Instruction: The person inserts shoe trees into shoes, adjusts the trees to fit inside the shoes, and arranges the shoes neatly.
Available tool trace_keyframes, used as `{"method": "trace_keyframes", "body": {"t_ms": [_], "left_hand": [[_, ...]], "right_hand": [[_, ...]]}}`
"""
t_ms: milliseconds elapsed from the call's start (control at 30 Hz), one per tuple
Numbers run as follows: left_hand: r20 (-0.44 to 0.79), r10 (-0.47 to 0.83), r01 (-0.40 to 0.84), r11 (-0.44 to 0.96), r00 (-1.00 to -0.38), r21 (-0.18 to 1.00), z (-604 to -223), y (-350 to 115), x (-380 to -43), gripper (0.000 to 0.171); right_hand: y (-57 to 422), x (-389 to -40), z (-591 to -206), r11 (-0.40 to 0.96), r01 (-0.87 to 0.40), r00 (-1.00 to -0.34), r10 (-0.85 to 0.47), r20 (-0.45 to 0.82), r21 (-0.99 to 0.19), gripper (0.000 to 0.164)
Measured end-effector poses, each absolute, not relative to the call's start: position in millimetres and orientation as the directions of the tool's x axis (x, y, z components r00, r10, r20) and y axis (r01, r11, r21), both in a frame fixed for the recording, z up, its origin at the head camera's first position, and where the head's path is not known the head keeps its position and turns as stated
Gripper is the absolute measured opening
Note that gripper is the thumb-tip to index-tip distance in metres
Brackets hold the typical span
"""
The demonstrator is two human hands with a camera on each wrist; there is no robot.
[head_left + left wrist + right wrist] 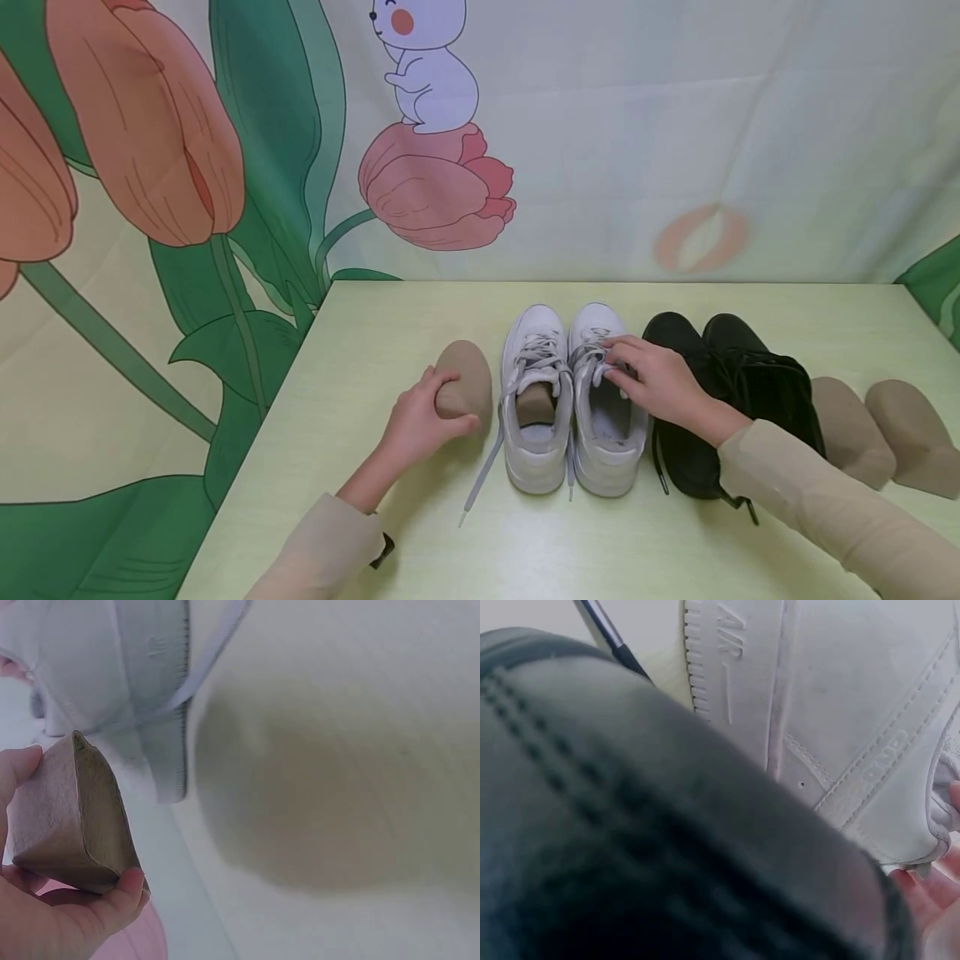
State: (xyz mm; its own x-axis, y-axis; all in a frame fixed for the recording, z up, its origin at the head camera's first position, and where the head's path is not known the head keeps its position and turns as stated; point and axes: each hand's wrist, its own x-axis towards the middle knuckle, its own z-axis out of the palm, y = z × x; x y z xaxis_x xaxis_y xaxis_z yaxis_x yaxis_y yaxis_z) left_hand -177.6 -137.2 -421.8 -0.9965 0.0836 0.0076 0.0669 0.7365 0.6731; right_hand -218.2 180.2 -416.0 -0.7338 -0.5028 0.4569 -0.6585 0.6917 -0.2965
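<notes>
My left hand [416, 421] grips a brown molded-cardboard shoe insert [465, 379], thumb on one side and fingers on the other. In the left wrist view, the insert [52, 810] is held above the table, its hollow edge showing. To its right stands a pair of white lace-up sneakers, heels toward me. Inside the left sneaker [534, 475] sits another brown insert [536, 402]; the right sneaker [609, 471] shows its bare insole. My right hand [663, 383] pinches the right sneaker's tongue by the laces. In the right wrist view, fingertips [919, 896] show at that sneaker's opening.
A pair of black lace-up shoes [686, 467] stands right of the sneakers, under my right forearm. Two more brown inserts, one nearer [851, 429] and one farther right [915, 437], lie beyond them. Loose laces [480, 483] trail on the pale table [360, 333]. A printed cloth [600, 167] hangs behind.
</notes>
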Motion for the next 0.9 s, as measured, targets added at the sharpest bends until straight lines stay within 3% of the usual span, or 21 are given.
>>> {"method": "trace_keyframes", "body": {"t_ms": [900], "left_hand": [[0.1,0.243,0.241,0.666,-0.965,0.706,-371,-117,-161,0.059]], "right_hand": [[179,-220,-405,0.721,-0.6,-0.795,-0.488,0.362,-0.346,0.009]]}}
